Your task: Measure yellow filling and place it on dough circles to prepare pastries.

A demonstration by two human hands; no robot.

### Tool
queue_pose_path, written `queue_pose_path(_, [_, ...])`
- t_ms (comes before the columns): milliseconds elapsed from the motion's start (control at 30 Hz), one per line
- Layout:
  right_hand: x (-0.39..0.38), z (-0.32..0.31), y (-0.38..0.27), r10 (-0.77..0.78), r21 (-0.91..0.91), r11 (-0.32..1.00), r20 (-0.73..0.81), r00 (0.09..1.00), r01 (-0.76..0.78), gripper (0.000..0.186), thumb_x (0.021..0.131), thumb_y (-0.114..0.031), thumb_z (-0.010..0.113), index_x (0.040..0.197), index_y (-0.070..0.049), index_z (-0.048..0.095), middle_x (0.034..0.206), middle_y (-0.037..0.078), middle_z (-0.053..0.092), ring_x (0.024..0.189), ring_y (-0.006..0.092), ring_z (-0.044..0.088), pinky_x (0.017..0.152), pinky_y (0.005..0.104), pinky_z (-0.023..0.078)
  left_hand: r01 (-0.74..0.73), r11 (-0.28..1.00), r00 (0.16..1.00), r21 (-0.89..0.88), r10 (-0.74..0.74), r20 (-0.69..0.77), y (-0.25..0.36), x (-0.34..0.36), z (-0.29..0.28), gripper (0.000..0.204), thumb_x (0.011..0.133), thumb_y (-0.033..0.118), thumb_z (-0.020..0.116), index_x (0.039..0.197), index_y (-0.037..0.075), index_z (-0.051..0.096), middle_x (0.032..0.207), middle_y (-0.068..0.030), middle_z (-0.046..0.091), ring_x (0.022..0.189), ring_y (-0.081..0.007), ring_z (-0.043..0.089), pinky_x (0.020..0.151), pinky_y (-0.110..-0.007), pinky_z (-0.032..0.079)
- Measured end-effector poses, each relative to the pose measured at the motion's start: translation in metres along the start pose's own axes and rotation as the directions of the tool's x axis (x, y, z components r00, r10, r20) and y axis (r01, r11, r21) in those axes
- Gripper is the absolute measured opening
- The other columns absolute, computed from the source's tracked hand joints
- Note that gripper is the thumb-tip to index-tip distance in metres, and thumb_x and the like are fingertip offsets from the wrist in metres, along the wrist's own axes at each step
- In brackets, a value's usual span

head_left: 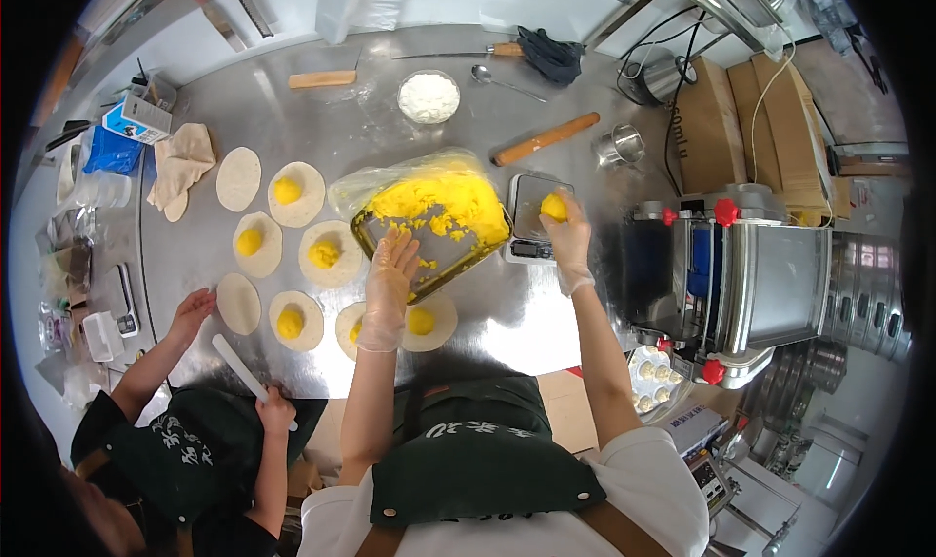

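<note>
My right hand (pixel 571 240), in a clear glove, grips a ball of yellow filling (pixel 554 206) above the plate of a small digital scale (pixel 531 249). My left hand (pixel 392 269), also gloved, has its fingers stretched out over the near left edge of a metal tray (pixel 450 282). Crumbly yellow filling (pixel 444 198) is heaped along the tray's far side, with plastic film (pixel 356 189) behind it. Several flat dough rounds (pixel 240 179) lie to the left and near my left forearm; most carry a yellow ball (pixel 324 255). One of those rounds is partly hidden by my wrist.
A co-worker's hand (pixel 277 411) at lower left holds a white rod (pixel 239 367); their other hand (pixel 194 313) is by a bare dough round. Farther back are a bowl of white powder (pixel 429 97), a rolling pin (pixel 546 138), a spoon (pixel 507 84) and a metal cup (pixel 621 146). A machine (pixel 726 284) stands right.
</note>
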State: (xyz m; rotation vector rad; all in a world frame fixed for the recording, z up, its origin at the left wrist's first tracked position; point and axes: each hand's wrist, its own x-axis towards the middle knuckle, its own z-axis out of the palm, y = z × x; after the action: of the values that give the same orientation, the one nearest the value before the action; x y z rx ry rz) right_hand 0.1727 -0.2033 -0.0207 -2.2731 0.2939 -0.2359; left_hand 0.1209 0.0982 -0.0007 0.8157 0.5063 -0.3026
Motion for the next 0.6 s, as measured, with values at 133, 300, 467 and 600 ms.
queue_pose_path(133, [0.007,0.005,0.005,-0.029,-0.207,0.977,0.087,0.996,0.047,0.063,0.073,-0.003,0.073,0.132,-0.006,0.053,0.126,0.018,0.059,0.112,0.0343,0.059,0.098,0.0354,0.046,0.031,0.999,1.0,-0.03,-0.031,-0.001,0.002,0.001,0.003,0.057,0.106,0.037,0.028,0.149,0.0,0.023,0.149,-0.0196,0.035,0.137,-0.0284,0.037,0.116,-0.04,0.025])
queue_pose_path(300, [0.01,-0.021,0.018,-0.09,-0.07,0.994,-0.033,0.995,0.088,0.067,0.074,-0.004,0.073,0.136,-0.004,0.049,0.134,0.021,0.054,0.122,0.036,0.053,0.102,0.0364,0.043,-0.055,0.998,0.997,-0.002,0.055,-0.045,0.014,-0.001,-0.013,0.053,0.106,0.034,0.028,0.146,-0.001,0.029,0.145,-0.0201,0.04,0.133,-0.0282,0.041,0.114,-0.039,0.028])
queue_pose_path(467, [0.014,-0.047,0.024,0.04,-0.063,0.997,0.019,0.999,-0.039,0.068,0.076,-0.002,0.071,0.139,-0.002,0.045,0.136,0.021,0.052,0.12,0.0317,0.055,0.099,0.0355,0.046,-0.034,0.999,0.998,0.001,0.034,-0.051,0.01,-0.003,-0.01,0.053,0.106,0.033,0.029,0.146,-0.001,0.029,0.142,-0.0203,0.043,0.131,-0.0279,0.043,0.113,-0.038,0.03])
queue_pose_path(600, [0.006,-0.046,0.022,0.014,0.004,1.0,0.05,0.999,-0.014,0.069,0.077,-0.002,0.071,0.14,-0.002,0.044,0.137,0.018,0.053,0.119,0.0294,0.056,0.097,0.0352,0.047,-0.027,1.0,1.0,0.005,0.027,-0.007,0.008,-0.003,-0.009,0.053,0.105,0.032,0.032,0.145,-0.002,0.03,0.14,-0.0193,0.045,0.13,-0.0275,0.045,0.112,-0.038,0.031])
